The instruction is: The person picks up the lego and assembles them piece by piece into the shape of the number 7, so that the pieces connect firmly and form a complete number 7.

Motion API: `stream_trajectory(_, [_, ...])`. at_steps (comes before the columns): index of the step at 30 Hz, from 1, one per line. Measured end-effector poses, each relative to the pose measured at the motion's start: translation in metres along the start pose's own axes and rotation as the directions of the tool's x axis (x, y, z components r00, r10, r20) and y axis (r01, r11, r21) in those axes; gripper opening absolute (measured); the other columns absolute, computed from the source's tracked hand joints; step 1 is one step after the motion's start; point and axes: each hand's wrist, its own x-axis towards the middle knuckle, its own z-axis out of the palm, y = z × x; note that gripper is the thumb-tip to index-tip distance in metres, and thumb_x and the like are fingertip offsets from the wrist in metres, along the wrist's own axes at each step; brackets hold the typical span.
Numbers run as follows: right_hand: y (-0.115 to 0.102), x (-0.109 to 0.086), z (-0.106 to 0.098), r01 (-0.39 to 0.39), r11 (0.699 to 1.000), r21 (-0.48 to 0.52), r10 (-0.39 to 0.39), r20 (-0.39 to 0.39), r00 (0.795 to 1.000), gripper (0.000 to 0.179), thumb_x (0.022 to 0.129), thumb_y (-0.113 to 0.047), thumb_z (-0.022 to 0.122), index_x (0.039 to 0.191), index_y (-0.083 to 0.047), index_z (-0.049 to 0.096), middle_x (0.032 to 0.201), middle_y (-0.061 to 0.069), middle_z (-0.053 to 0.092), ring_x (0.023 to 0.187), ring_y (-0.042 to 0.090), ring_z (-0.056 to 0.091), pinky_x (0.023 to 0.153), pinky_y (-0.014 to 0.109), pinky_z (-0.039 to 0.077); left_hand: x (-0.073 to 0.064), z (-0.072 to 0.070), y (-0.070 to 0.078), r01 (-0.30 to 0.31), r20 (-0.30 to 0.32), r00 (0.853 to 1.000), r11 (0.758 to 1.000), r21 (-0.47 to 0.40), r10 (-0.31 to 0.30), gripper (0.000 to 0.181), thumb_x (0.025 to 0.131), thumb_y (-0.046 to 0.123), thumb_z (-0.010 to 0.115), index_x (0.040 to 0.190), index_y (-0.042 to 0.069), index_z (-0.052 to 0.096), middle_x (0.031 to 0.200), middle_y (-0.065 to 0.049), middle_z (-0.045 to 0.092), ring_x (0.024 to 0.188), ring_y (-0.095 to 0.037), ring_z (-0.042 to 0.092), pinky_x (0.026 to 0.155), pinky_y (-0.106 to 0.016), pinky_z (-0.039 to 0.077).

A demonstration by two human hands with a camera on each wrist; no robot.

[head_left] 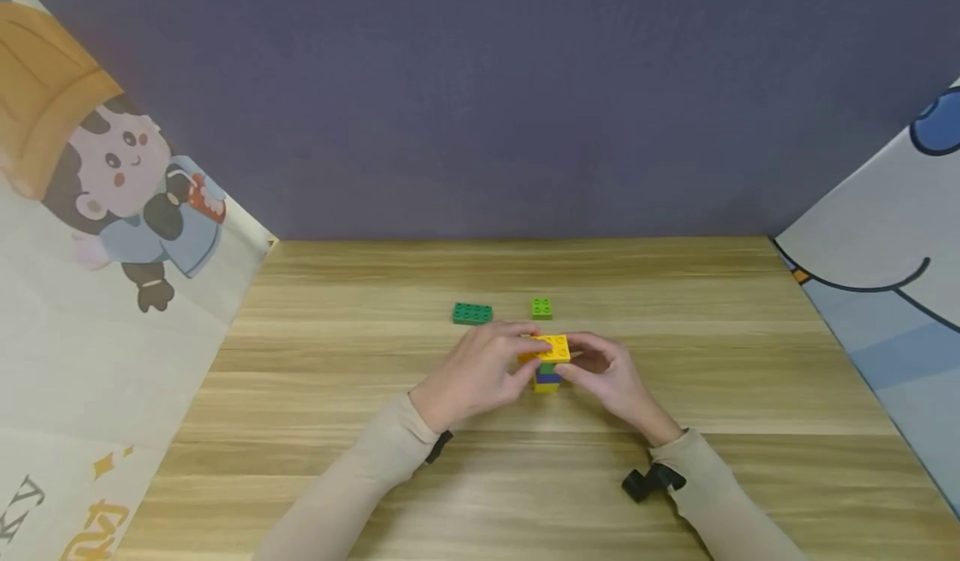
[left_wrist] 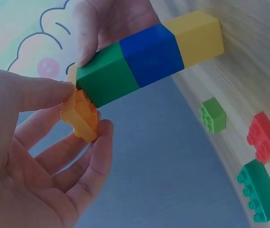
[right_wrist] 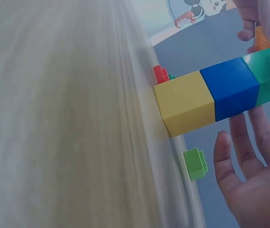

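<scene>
A tower of blocks stands on the table: a yellow block (right_wrist: 185, 102) at the bottom, a blue block (left_wrist: 151, 54) above it, then a green block (left_wrist: 107, 76). Across the top lies a yellow studded brick (head_left: 555, 348); its overhanging end (left_wrist: 80, 114) looks orange from below and juts out past the green block. My left hand (head_left: 480, 373) pinches that end between thumb and fingers. From the other side my right hand (head_left: 611, 378) grips the tower's top, thumb against the green block and index finger by the yellow brick; its other fingers are spread.
Beyond the hands lie a dark green brick (head_left: 472, 314) and a small light green brick (head_left: 542, 308). A red brick (left_wrist: 264, 137) rests near them, hidden from the head view. A dark panel (head_left: 525, 102) borders the far side of the wooden table (head_left: 337, 294).
</scene>
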Motion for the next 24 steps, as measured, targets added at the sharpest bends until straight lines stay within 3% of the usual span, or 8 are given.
stream_trajectory(7, [-0.008,0.002,-0.002,-0.02,0.998,-0.054,0.022,0.034,0.999,0.035,0.092,0.008,0.076,0.126,0.008,0.068,0.119,-0.019,0.071,0.102,0.006,0.073,0.088,0.026,0.063,0.001,-0.004,0.007,0.006,0.013,1.0,0.997,0.073,-0.007,0.023,0.101,0.013,0.071,0.122,0.013,0.081,0.133,-0.008,0.076,0.095,-0.017,0.071,0.081,-0.028,0.058])
stream_trajectory(12, [-0.01,0.002,-0.004,0.034,0.993,-0.114,-0.027,0.056,0.998,0.037,0.094,0.008,0.073,0.13,0.003,0.067,0.123,-0.015,0.07,0.105,0.005,0.07,0.09,0.025,0.061,-0.001,-0.001,0.007,0.036,-0.006,0.999,0.998,0.048,-0.036,0.022,0.1,0.012,0.072,0.12,0.013,0.082,0.134,-0.01,0.075,0.081,-0.013,0.065,0.064,-0.018,0.049])
stream_trajectory(19, [-0.025,0.011,-0.004,0.093,0.979,-0.183,-0.082,0.068,0.994,0.035,0.095,0.006,0.073,0.129,-0.003,0.071,0.124,0.009,0.075,0.111,0.004,0.068,0.096,0.026,0.059,0.0,0.001,0.007,0.019,-0.032,0.999,0.999,0.039,-0.018,0.023,0.1,0.011,0.072,0.12,0.014,0.082,0.135,-0.011,0.075,0.058,-0.005,0.048,0.048,-0.013,0.033])
stream_trajectory(24, [-0.03,0.019,-0.002,0.124,0.963,-0.238,-0.103,0.102,0.99,0.035,0.093,0.001,0.079,0.126,-0.012,0.076,0.12,0.006,0.078,0.107,0.011,0.072,0.096,0.029,0.06,0.0,0.001,0.004,0.033,-0.048,0.998,0.998,0.051,-0.03,0.025,0.1,0.013,0.071,0.121,0.017,0.083,0.136,-0.009,0.074,0.052,-0.002,0.039,0.042,-0.011,0.024])
